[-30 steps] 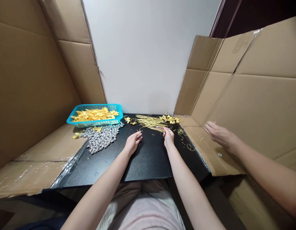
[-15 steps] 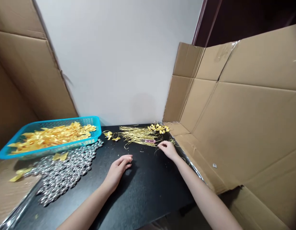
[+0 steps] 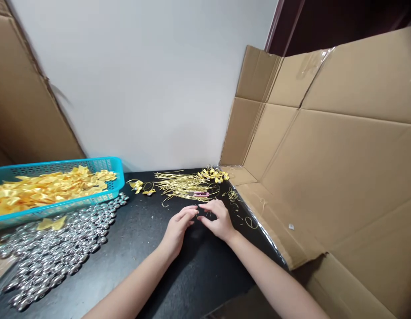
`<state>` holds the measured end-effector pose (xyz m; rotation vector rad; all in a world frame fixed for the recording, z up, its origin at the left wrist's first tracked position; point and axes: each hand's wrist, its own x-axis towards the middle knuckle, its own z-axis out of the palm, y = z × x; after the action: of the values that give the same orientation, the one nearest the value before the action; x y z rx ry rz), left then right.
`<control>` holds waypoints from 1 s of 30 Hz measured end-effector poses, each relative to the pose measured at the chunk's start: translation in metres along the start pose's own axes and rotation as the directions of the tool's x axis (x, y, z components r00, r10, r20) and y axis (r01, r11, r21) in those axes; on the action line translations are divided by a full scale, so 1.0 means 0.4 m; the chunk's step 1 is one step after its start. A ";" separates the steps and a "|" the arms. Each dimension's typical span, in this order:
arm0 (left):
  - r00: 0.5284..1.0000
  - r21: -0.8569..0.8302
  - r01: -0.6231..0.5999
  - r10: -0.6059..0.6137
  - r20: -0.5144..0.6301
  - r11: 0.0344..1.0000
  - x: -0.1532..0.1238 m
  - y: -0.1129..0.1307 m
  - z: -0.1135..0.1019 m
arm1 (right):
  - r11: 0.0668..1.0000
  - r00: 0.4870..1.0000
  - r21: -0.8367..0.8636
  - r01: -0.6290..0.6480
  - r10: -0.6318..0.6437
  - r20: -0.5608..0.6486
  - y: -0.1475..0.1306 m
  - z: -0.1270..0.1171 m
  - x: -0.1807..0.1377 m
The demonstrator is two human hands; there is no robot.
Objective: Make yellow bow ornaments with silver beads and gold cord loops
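Note:
My left hand [image 3: 179, 225] is over the black tabletop, its thumb and fingers pinched together at the tips. What lies between them is too small to make out. Close beside it, my right hand [image 3: 221, 220] has its thumb and forefinger curved and apart, pointing at the left fingertips. Faint thin strands show in the gap of the right hand, though I cannot tell whether it holds them. Just beyond both hands is a pile of gold wire strips [image 3: 178, 185], with a pink-handled small tool [image 3: 201, 194] on its near edge.
On the left, a blue basket [image 3: 120, 177] holds yellow ribbon bows. Many silvery beads [image 3: 65, 243] spread before it, a yellow bow [image 3: 51, 223] on top. Finished-looking bow pieces [image 3: 219, 175] lie at the back. Wire scraps [image 3: 233, 195] lie near the cardboard wall [image 3: 351, 168] at right.
My right hand has come left and nearer, its thumb and forefinger parting from a pinch. My left hand has met it, still pinched. The view has shifted slightly to the right.

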<state>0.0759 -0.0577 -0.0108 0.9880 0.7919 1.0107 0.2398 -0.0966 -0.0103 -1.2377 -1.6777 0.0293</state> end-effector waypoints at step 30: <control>0.976 -0.279 0.218 -0.215 0.043 0.935 -0.042 -0.012 0.033 | 0.830 0.975 0.552 -0.082 0.181 -0.127 -0.067 0.019 0.003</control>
<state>0.0832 -0.0780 -0.0090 0.6449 0.7057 0.8958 0.2156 -0.1045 0.0011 -0.8833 -1.2977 0.4454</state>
